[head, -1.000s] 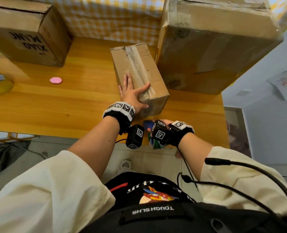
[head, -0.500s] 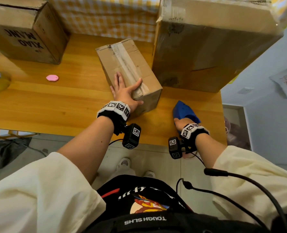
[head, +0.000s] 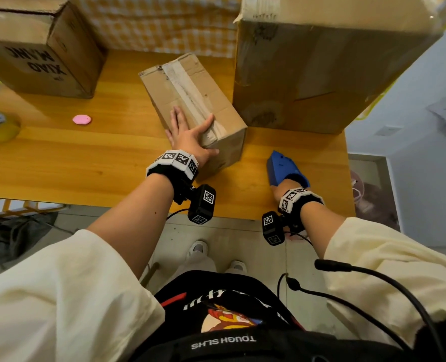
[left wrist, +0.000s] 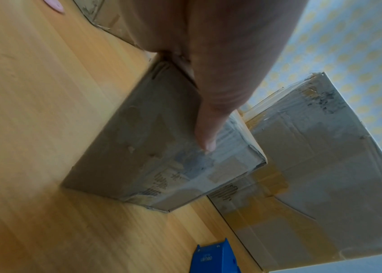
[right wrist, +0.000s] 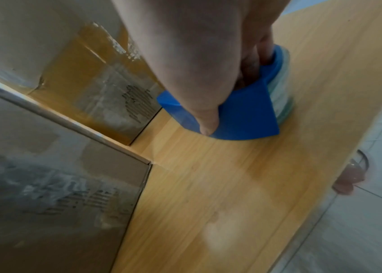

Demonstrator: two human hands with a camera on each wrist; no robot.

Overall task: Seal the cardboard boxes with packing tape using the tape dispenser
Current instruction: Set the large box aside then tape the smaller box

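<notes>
A small cardboard box [head: 190,100] with a clear tape strip along its top seam lies at an angle in the middle of the wooden table [head: 60,158]. My left hand [head: 190,131] rests flat on its near end, fingers spread, the thumb [left wrist: 206,133] lying along the top edge. To its right the blue tape dispenser [head: 282,168] sits on the table. My right hand [head: 286,186] grips it, fingers tucked inside the roll's core [right wrist: 253,61] and thumb [right wrist: 206,122] pressed on the blue cover [right wrist: 243,114].
A big cardboard box [head: 321,69] stands at the back right, close behind the dispenser. Another printed box [head: 39,53] stands at the back left. A pink oval object [head: 81,119] and a yellow tape roll [head: 0,126] lie on the left. The table's right edge [head: 348,178] is near my right hand.
My right hand carried the dispenser from below the front edge up onto the table at the right. The small box has turned slightly counter-clockwise under my left hand.
</notes>
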